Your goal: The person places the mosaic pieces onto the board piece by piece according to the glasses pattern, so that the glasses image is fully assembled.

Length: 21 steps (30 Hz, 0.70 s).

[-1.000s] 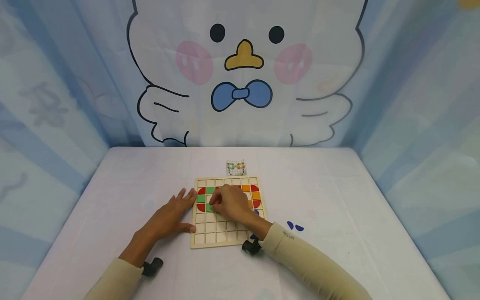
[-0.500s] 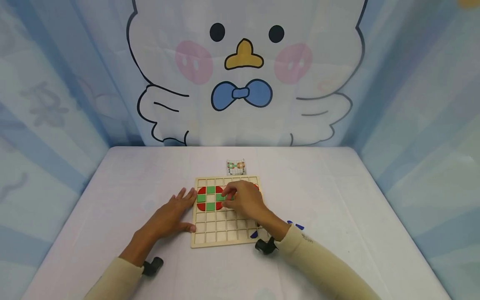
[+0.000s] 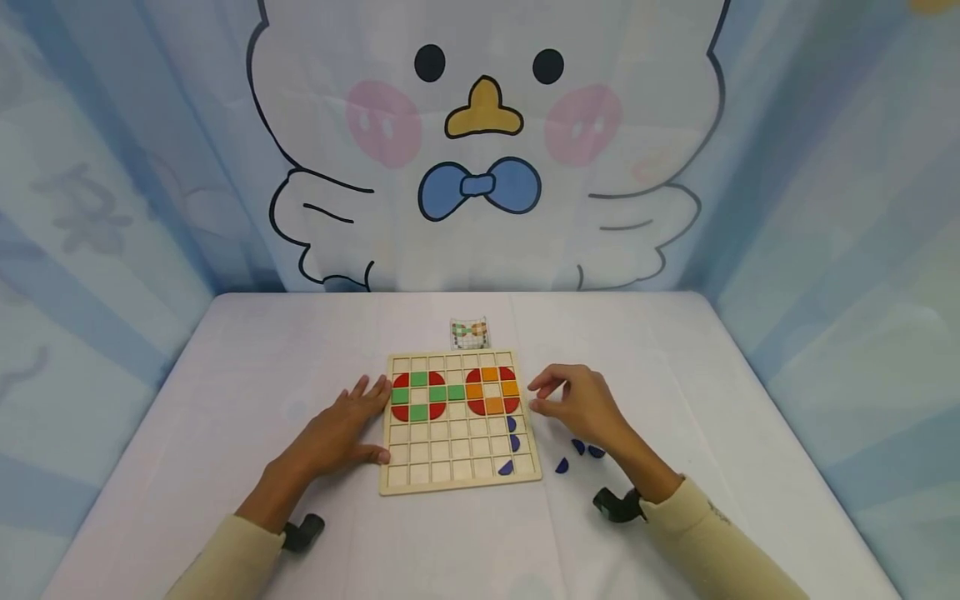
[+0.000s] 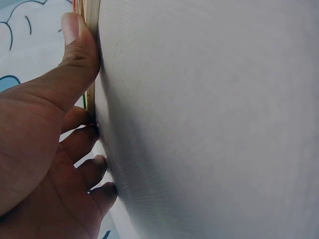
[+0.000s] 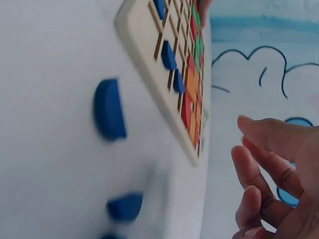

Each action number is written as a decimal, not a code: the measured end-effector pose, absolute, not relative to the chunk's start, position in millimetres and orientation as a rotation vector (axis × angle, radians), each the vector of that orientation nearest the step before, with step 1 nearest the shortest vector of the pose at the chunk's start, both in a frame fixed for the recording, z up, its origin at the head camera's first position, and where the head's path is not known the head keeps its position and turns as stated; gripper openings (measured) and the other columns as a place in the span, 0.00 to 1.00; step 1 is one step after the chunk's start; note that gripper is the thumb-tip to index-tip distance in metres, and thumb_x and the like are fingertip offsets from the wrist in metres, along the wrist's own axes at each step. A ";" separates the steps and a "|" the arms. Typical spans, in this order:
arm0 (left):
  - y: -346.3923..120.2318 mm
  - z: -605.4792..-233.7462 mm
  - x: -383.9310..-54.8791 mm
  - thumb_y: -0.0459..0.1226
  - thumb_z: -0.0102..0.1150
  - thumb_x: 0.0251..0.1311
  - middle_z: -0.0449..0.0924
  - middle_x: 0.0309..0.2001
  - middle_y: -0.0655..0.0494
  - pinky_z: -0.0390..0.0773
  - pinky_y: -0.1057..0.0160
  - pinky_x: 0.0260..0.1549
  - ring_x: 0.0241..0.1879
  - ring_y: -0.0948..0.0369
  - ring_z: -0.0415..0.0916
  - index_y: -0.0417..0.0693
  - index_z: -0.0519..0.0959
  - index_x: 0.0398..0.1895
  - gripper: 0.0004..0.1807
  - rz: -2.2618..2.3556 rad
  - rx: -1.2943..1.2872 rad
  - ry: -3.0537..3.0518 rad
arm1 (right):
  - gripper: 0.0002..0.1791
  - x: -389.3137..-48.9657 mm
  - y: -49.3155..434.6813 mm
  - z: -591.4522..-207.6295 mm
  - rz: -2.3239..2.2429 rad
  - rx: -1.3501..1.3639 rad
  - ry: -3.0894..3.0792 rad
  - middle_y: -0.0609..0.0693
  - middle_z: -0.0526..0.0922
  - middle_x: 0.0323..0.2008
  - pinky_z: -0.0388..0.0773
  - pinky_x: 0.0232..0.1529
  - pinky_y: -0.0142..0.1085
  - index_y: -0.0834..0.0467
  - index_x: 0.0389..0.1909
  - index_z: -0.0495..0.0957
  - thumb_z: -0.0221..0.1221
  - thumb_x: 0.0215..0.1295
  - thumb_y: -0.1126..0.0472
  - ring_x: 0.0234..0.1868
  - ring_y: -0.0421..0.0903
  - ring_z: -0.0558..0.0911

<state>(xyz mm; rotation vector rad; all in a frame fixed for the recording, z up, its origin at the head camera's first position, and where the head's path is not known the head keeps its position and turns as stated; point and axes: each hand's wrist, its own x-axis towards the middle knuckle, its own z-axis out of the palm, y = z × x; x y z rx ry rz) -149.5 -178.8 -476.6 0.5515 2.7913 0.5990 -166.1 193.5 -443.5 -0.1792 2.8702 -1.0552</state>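
Observation:
A square wooden grid board [image 3: 450, 482] lies on the table with red, green and orange tiles forming two rings joined by a green tile [image 3: 456, 392]. Several dark blue half-round pieces are about: one [image 3: 506, 468] sits in the board's lower right part, another [image 3: 562, 466] on the table beside it. My left hand [image 3: 337, 429] rests spread at the board's left edge, its thumb [image 4: 79, 42] touching the wooden side. Just right of the board, my right hand [image 3: 577, 404] hovers with loosely bent fingers [image 5: 269, 134] and nothing between them.
A small picture card [image 3: 470, 333] showing a coloured pattern lies behind the board. White cloth covers the table [image 3: 300, 333], and a printed curtain [image 3: 480, 250] hangs around its back and sides.
My right hand has left the middle of the board and moved right, past its edge. The tiles and blue pieces it covered now show. My left hand stays in place.

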 end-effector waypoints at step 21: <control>-178.2 -477.1 -150.6 0.50 0.81 0.52 0.52 0.85 0.41 0.51 0.35 0.82 0.86 0.37 0.43 0.41 0.54 0.85 0.62 0.581 0.544 2.792 | 0.13 -128.9 257.3 -466.3 -0.888 -0.162 2.800 0.41 0.83 0.31 0.72 0.37 0.32 0.46 0.38 0.90 0.80 0.54 0.63 0.36 0.43 0.75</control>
